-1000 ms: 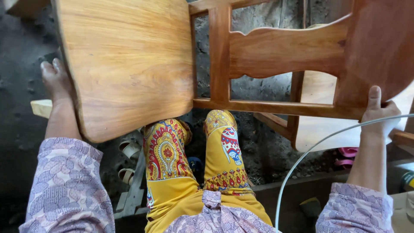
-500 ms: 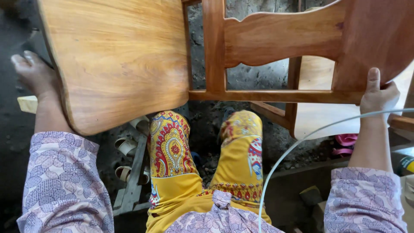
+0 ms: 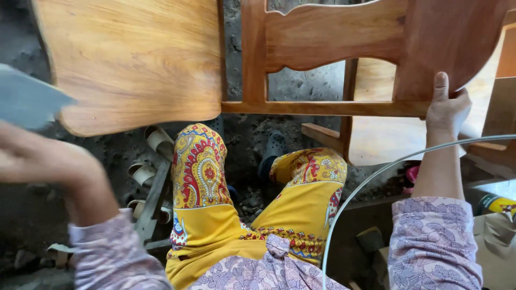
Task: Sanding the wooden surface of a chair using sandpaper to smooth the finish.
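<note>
A varnished wooden frame fills the top of the view, with a rounded left panel [image 3: 134, 59], a carved crosspiece [image 3: 328, 37] and a darker rounded right panel [image 3: 457, 37]. My right hand [image 3: 446, 110] grips the lower edge of the right panel, thumb pointing up along its face. My left hand [image 3: 43, 161] is blurred at the left, below and clear of the left panel. It seems to hold a flat grey sheet [image 3: 27, 99] that sticks up beside the panel's edge.
My knees in yellow patterned trousers [image 3: 204, 177] are under the frame, with a dark sandal [image 3: 274, 147] on the dirt floor. Pale short tubes [image 3: 145, 172] and a metal bar lie to the left. A thin white hose [image 3: 376, 177] arcs across the right, near another pale wooden piece [image 3: 381, 134] and a yellow can [image 3: 497, 204].
My left hand has come off the left panel's edge and swung down and toward me, now blurred, with a grey sheet showing. The right hand keeps its grip.
</note>
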